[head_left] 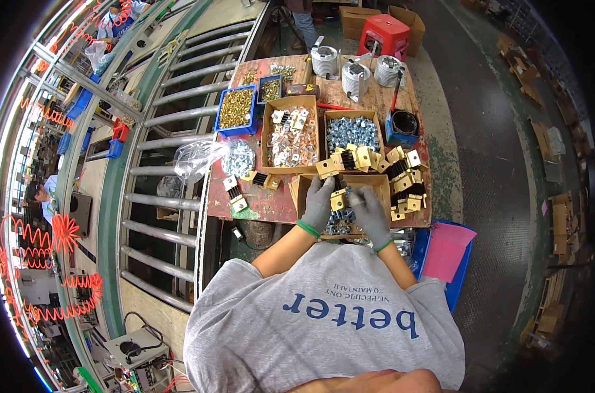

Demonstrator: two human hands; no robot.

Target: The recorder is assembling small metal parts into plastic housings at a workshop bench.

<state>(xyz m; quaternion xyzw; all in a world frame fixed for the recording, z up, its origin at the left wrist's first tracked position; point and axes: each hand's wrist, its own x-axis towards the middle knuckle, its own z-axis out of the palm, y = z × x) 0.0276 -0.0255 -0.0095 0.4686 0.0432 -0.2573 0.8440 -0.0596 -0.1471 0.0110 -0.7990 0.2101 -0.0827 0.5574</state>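
My left hand (pixel 319 202), in a grey glove, is closed on a gold-coloured metal block piece (pixel 339 200) with a black middle, above a cardboard box (pixel 303 190) of silvery bolts. Beside it, my right hand (pixel 371 215), gloved too, has its fingers bent in toward the piece; they are slightly blurred, and what they pinch is too small to make out. More gold-and-black pieces (pixel 361 157) lie just beyond my hands, across the box edges. Others are stacked (pixel 407 177) at the right, and two (pixel 234 193) (pixel 261 179) lie at the left.
Ahead are a box of washers and small square parts (pixel 294 141), a box of bluish bolts (pixel 352 133), a blue bin of brass fasteners (pixel 236 108) and ribbed metal cylinders (pixel 355 80). A dark pot (pixel 403 122) stands right. A roller conveyor (pixel 170 169) runs along the left.
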